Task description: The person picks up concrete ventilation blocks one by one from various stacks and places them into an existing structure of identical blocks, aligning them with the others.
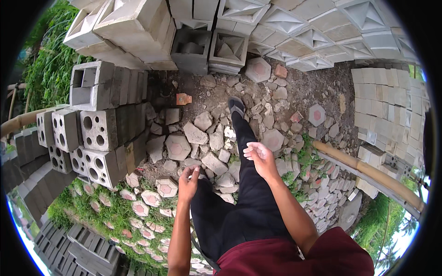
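Observation:
My left hand (188, 182) hangs in front of my left thigh, fingers loosely bent and slightly apart, with nothing seen in it. Palm partly turned up, my right hand (260, 158) is in front of my right leg, its fingers half curled and apart; it holds nothing. Neither hand touches a block. Below them lie broken concrete pieces (214, 164) and a hexagonal paver (177, 146) with a reddish centre. My sandalled foot (236, 106) is stepped forward on the rubble.
Hollow concrete blocks (99, 131) with round holes are stacked at left. Patterned vent blocks (314, 37) form tall stacks ahead, and pale blocks (382, 106) stand at right. A bamboo pole (368, 172) runs along the right. Hexagonal pavers (140, 208) lie in grass at lower left.

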Demonstrator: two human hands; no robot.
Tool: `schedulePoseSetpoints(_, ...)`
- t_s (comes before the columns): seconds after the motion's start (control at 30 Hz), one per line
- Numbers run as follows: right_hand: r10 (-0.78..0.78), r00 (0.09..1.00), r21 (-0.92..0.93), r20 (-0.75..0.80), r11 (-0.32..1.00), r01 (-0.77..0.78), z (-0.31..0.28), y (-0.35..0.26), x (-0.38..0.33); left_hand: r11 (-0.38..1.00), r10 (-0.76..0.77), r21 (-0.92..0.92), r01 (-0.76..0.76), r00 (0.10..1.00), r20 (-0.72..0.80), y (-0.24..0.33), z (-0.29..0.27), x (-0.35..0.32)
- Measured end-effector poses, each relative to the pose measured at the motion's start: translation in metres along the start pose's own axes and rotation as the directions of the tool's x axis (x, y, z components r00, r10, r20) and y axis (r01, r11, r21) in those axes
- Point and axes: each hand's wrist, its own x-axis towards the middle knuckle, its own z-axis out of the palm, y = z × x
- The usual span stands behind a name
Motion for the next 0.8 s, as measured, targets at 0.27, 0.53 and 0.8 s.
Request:
schedulePoseSetpoints(0.27,-0.076,0.994,-0.39,-0.082,0.92,0.038,-0.058,0.009,0.331,0.928,-0.322,-0.22,0.302,0.945,-0.06,0.022,0.129,0.274)
schedulePoseSetpoints(0.53,-0.094,0.985,-0.603,-0.142,0.798,-0.011,-0.091,0.007,0.547,0.775,-0.387,-0.534,0.338,0.922,0.022,0.121,0.237,0.485)
schedulePoseSetpoints(0.8,0.193,0.981,-0.374,-0.031,0.908,-0.19,-0.089,0.027,0.578,0.655,-0.384,-0.695,0.297,0.923,0.032,0.117,0.236,0.513)
